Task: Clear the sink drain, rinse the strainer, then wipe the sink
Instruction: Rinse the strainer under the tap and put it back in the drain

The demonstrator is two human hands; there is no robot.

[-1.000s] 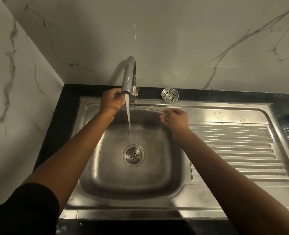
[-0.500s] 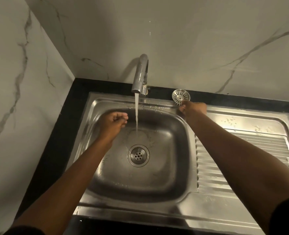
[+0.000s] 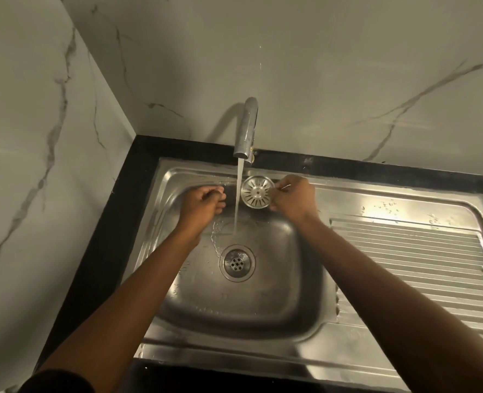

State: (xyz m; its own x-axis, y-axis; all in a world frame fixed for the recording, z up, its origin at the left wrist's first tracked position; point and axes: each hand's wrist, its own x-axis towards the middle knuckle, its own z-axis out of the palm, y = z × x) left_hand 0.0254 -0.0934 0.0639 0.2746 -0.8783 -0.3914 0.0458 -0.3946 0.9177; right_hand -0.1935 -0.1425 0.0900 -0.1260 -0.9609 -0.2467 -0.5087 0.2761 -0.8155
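The rinse step is in hand: the right hand (image 3: 291,198) pinches the strainer (image 3: 257,192) by its rim just beside the tap stream (image 3: 238,194), the left hand (image 3: 203,204) loosely curled and empty, so next the strainer needs shifting left into the water.

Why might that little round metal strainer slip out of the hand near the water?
The strainer looks like thin, shiny metal, so probably light and stiff. The right hand pinches only its edge, beside the running water; once wet it could get slippery. Being round, it might roll if dropped.
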